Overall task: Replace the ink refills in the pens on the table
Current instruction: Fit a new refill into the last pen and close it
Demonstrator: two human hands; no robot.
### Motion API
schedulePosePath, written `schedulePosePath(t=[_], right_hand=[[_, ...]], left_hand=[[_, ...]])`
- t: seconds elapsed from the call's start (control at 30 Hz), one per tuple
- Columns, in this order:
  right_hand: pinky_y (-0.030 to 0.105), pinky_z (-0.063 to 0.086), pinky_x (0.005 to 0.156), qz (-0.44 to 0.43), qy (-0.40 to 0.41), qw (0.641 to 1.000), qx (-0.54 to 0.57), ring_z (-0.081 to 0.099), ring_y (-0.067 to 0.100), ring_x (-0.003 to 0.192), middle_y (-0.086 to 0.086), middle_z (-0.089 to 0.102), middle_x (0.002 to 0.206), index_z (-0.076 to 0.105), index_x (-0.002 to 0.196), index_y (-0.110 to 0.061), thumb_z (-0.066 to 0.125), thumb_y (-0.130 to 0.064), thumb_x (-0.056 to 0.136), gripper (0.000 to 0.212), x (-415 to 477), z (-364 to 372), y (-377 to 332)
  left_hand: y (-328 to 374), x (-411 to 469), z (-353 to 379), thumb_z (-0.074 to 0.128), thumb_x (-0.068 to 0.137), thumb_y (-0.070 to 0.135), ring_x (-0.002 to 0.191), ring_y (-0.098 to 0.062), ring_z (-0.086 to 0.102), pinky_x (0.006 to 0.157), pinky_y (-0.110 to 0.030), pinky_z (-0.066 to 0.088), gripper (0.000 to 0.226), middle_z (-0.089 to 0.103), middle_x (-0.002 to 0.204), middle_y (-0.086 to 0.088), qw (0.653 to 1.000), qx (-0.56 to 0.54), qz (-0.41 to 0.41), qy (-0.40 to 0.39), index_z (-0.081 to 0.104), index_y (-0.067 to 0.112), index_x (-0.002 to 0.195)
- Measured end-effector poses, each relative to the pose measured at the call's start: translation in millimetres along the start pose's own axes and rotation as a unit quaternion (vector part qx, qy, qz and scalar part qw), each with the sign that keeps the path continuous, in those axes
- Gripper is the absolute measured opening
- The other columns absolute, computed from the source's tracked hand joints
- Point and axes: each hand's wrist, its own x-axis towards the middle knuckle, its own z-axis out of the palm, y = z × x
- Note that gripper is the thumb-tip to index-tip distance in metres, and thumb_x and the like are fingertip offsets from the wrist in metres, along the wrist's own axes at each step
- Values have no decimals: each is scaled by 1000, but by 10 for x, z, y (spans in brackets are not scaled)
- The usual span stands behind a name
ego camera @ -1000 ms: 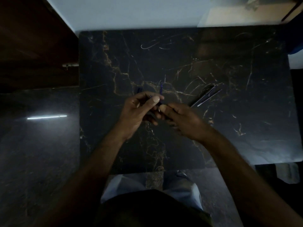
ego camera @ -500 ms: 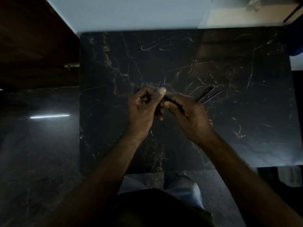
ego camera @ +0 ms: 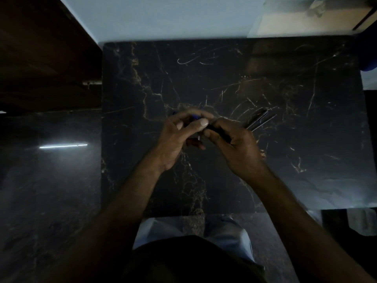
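Over the middle of the black marble table (ego camera: 285,180), my two hands meet. My right hand (ego camera: 234,148) grips a dark pen barrel (ego camera: 219,133) that points up-left. My left hand (ego camera: 179,135) pinches a small blue pen part (ego camera: 195,117) at the barrel's front end; the fingers are blurred. A thin pale tip (ego camera: 198,137) shows just below the thumbs. Just beyond my right hand, a few more pens or refills (ego camera: 260,119) lie together on the table, slanted up to the right. The light is dim and small parts are hard to make out.
A dark wooden cupboard (ego camera: 44,58) stands at the left, a pale wall behind the table. The floor at the left reflects a bright strip of light (ego camera: 63,146). My knees in light trousers (ego camera: 224,231) sit at the table's near edge.
Both hands lifted slightly away from me, closed together on the pen, then shifted a little; the left fingers are now moving at the pen's front end.
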Motion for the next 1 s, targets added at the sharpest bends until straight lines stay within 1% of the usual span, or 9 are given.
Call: schedulePosePath(t=[0.13,0.27,0.43,0.53,0.6,0.7,0.77,0.87,1.0], right_hand=[[25,39,56,-3,21,999,-24,50,7,59,-15,52,71,65,94,-16,66,-21,104,12,-49,78,34],[9,31,57,-10,33,997,-62,48,-5,53,-27,47,67,74,103,-14,69,-17,103,6,-106,176,32],[13,39,60,-4,25,998,-55,58,-3,62,-11,67,80,75,110,-10,69,-18,103,12,-102,79,99],[24,39,55,4,21,998,-61,52,8,59,-7,59,73,72,99,-14,66,-24,104,13,-56,-30,135],[26,39,55,-6,11,998,-62,52,11,60,-8,55,72,68,93,-19,65,-27,104,14,-25,-51,134],[30,43,56,-12,4,998,-60,55,15,61,-3,59,74,70,97,-18,64,-27,104,13,-18,2,108],[29,42,54,-6,12,999,-53,54,13,59,-4,59,72,71,98,-16,65,-26,104,13,-29,29,109],[32,43,54,0,17,999,-44,56,16,59,-2,61,72,71,99,-14,66,-25,104,13,-30,23,132],[26,40,53,-9,6,998,-54,55,7,58,-10,58,70,72,100,-17,64,-27,104,13,-35,6,131]], left_hand=[[-149,-88,46,77,95,23,66,-13,71,48,-25,55,15,74,73,-3,996,2,-9,92,77,15,82],[-224,-62,189,78,96,27,42,-13,54,39,-24,44,36,61,55,-7,976,62,-22,206,63,5,73],[-136,-34,157,76,98,23,62,-16,66,50,-28,54,7,68,82,-10,994,33,-16,98,70,19,97],[-93,-58,48,70,100,11,79,-19,73,59,-30,60,18,75,93,-12,999,-18,-14,35,73,9,118],[-68,-68,31,72,99,13,74,-16,73,54,-27,58,7,75,85,-8,998,16,-19,65,73,6,102],[-73,-57,114,69,101,17,53,-12,63,42,-24,50,31,64,62,1,990,62,-9,124,64,17,70],[-87,-42,181,67,104,18,51,-13,61,42,-25,49,32,61,64,-6,989,63,-2,136,65,19,73],[-74,-48,185,68,103,21,58,-14,64,47,-27,53,7,63,75,-8,995,-13,-17,103,71,15,102],[-95,-43,182,74,99,29,49,-8,56,39,-22,44,27,62,62,0,988,42,-28,144,69,25,73]])
